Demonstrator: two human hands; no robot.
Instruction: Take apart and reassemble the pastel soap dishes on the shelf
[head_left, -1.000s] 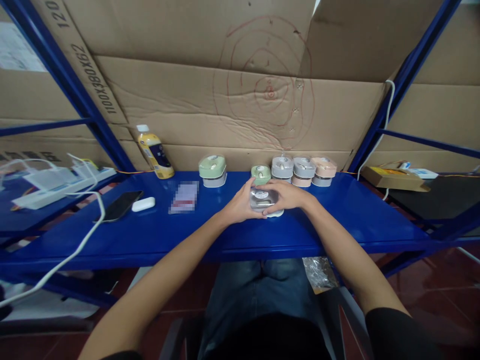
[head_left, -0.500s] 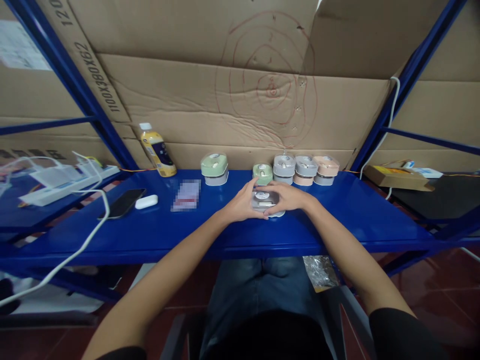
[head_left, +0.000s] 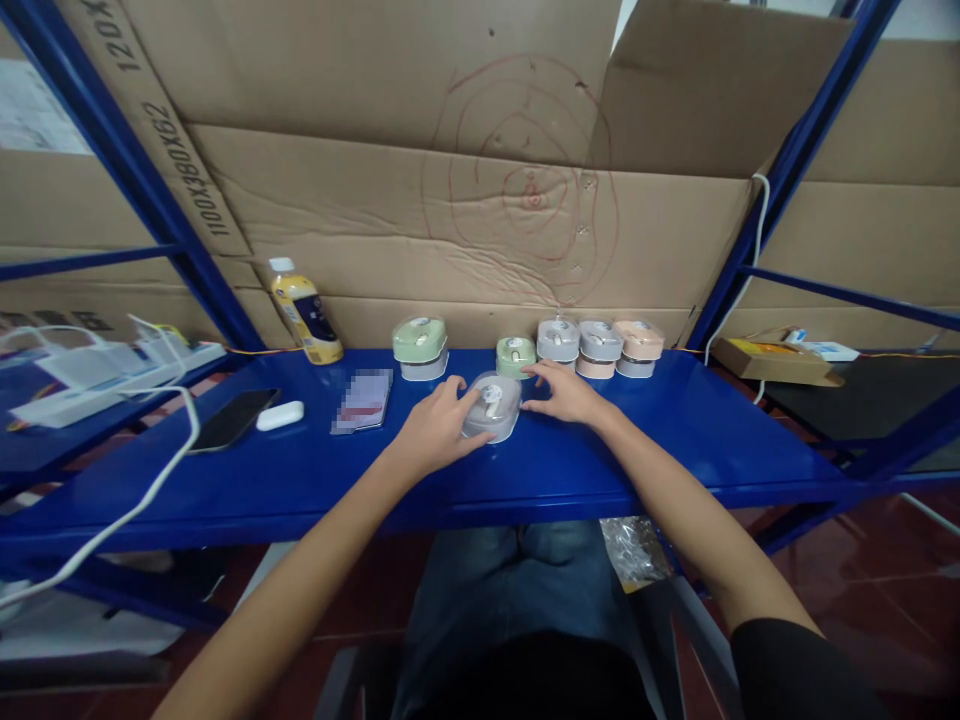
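A grey lidded container [head_left: 493, 408] with a clear cover and a round label sits on the blue table, turned slightly. Around its left side my left hand [head_left: 437, 424] is closed, fingers at the lid's far left edge and thumb along the front. My right hand [head_left: 568, 392] is open just right of the container, its fingers and thumb apart. Whether its thumb tip still touches the rim I cannot tell. Behind it stands a small green lidded container [head_left: 516, 354], close to the right fingertips.
Stacked containers stand at the back: green over grey [head_left: 420, 340], grey [head_left: 557, 337], grey over peach [head_left: 599, 340] and peach over grey [head_left: 639, 340]. Leftward are a yellow bottle [head_left: 307, 315], a blurred packet [head_left: 363, 402], a white case [head_left: 280, 416] and a black phone [head_left: 234, 420].
Both hands held the grey container before; it has moved a little left and turned. The right hand has opened and drawn apart to the right. The view has shifted slightly.
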